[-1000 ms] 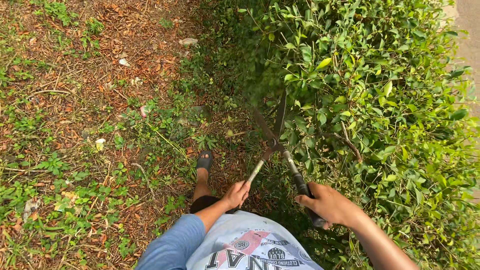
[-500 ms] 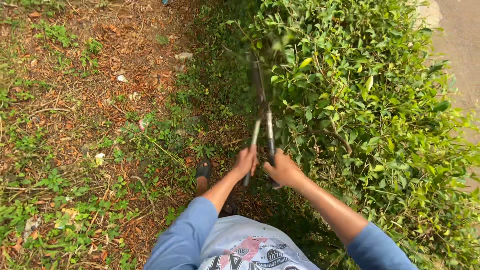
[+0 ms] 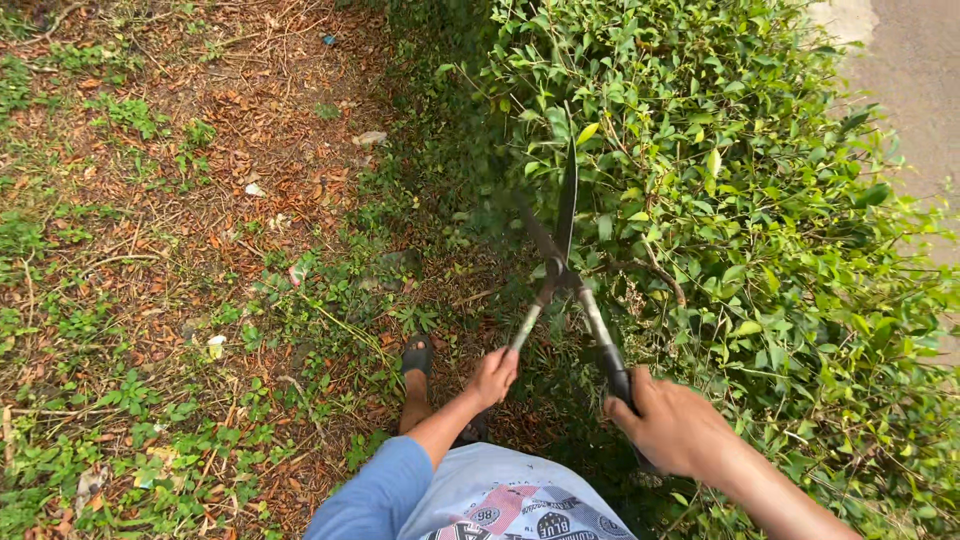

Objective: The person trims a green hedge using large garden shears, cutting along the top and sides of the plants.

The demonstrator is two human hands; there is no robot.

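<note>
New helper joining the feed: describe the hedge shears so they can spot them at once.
Find the green hedge on the right; at its near-left edge, both hands hold the hedge shears. Two dark blades cross in a narrow V, the only straight metal among leaves.

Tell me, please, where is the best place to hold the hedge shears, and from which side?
Hold the hedge shears by the two handle ends, coming from below, nearest the body. The left hand and right hand each hold one there already. The handles spread apart toward the person, while the blades point up into the hedge.
</note>
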